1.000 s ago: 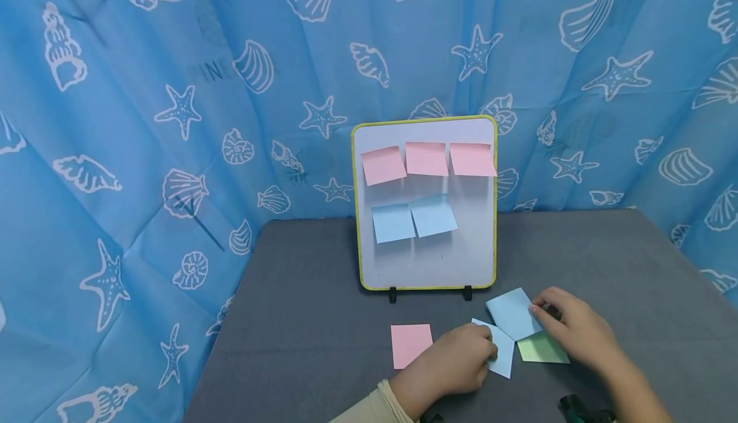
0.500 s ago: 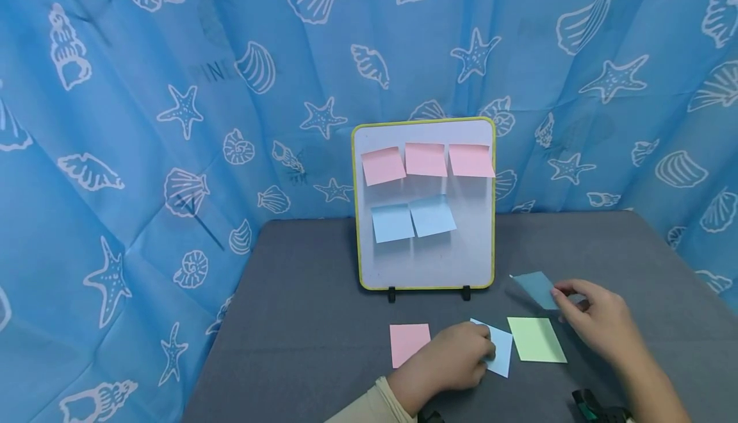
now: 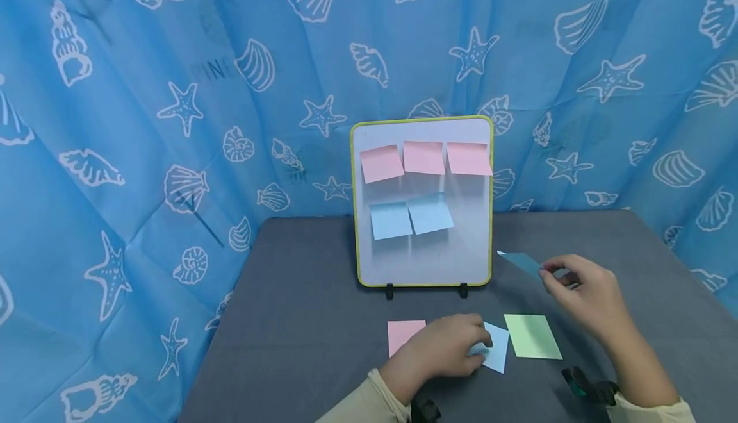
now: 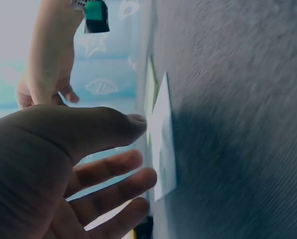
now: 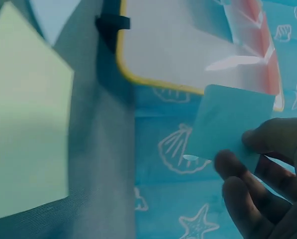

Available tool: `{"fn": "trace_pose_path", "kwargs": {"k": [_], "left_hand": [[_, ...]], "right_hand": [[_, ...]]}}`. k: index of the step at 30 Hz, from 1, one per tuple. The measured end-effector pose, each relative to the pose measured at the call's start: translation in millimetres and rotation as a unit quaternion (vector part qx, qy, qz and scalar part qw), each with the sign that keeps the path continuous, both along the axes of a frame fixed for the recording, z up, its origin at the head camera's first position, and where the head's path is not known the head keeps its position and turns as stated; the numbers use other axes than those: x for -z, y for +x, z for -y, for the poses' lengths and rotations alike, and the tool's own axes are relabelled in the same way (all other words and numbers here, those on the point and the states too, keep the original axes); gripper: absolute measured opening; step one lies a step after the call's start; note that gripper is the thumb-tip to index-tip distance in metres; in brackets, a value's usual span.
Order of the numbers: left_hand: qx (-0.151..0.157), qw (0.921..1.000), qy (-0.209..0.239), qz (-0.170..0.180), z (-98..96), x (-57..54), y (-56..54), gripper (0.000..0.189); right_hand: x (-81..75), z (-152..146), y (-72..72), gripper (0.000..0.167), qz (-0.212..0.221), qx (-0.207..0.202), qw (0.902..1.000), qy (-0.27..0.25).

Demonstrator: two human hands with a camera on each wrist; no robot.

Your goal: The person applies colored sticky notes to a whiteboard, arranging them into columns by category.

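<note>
Between thumb and fingertips, my right hand (image 3: pixel 588 291) pinches a blue sticky note (image 5: pixel 233 124) by one edge, raised above the table to the right of the whiteboard (image 3: pixel 423 263). My left hand (image 3: pixel 446 349) hovers low over another blue sticky note (image 3: pixel 496 348) lying on the table. In the left wrist view its thumb and fingers are spread apart, fingertips right at that note (image 4: pixel 163 144). Beyond it lies a green sticky note (image 3: pixel 533 336), below my right hand. A pink sticky note (image 3: pixel 405 335) is partly hidden behind my left hand.
The yellow-edged whiteboard stands on small black feet (image 3: pixel 464 290) at the table's back. Across its top hang pink sticky notes (image 3: pixel 423 157); two blue ones (image 3: pixel 391 220) hang below them. Grey cloth covers the table (image 3: pixel 300 295), with a blue shell-patterned curtain (image 3: pixel 259 122) behind.
My right hand has lifted the blue note off the green one and moved it up and back, tilting it. My left hand has loosened its fingers from the other blue note.
</note>
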State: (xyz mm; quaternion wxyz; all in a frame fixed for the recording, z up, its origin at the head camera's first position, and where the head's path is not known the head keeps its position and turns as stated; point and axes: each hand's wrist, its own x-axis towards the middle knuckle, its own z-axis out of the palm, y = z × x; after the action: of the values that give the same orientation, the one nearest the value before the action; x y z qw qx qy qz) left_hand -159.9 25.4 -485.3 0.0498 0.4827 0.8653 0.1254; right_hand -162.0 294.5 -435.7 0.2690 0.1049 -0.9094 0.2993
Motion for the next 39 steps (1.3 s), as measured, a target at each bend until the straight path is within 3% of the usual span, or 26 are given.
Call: {"fn": "trace_pose_path", "kwargs": {"k": [5, 9, 17, 24, 28, 33, 39], "left_hand": [[-0.045, 0.9965, 0.07, 0.005, 11.8, -5.7, -8.1, 0.025], [-0.067, 0.9875, 0.142, -0.015, 20.6, -17.7, -17.6, 0.025], [-0.099, 0.9588, 0.248, -0.096, 33.8, -54.4, -42.2, 0.028], [-0.112, 0.9325, 0.319, -0.127, 39.9, -81.4, -67.2, 0.041], [-0.128, 0.9312, 0.311, -0.142, 46.4, -97.2, -82.4, 0.043], [-0.164, 0.9374, 0.275, -0.138, 56.6, -113.5, -98.1, 0.041], [-0.147, 0.949, 0.232, -0.155, 49.5, -117.0, -108.9, 0.039]], "right_hand": [[-9.0, 9.0, -11.6, 0.016, -0.053, -0.012, 0.9985, 0.002], [-17.8, 16.4, -20.9, 0.017, -0.084, -0.02, 0.9962, -0.01], [-32.5, 36.4, -42.2, 0.016, -0.147, -0.03, 0.9884, -0.028], [-40.8, 60.3, -64.0, 0.011, -0.182, -0.044, 0.9818, -0.03], [-42.9, 71.2, -73.3, 0.01, -0.185, -0.048, 0.981, -0.033], [-42.4, 77.5, -82.6, 0.008, -0.187, -0.05, 0.9806, -0.028], [-38.9, 76.1, -89.2, 0.008, -0.192, -0.045, 0.9802, -0.012]]}}
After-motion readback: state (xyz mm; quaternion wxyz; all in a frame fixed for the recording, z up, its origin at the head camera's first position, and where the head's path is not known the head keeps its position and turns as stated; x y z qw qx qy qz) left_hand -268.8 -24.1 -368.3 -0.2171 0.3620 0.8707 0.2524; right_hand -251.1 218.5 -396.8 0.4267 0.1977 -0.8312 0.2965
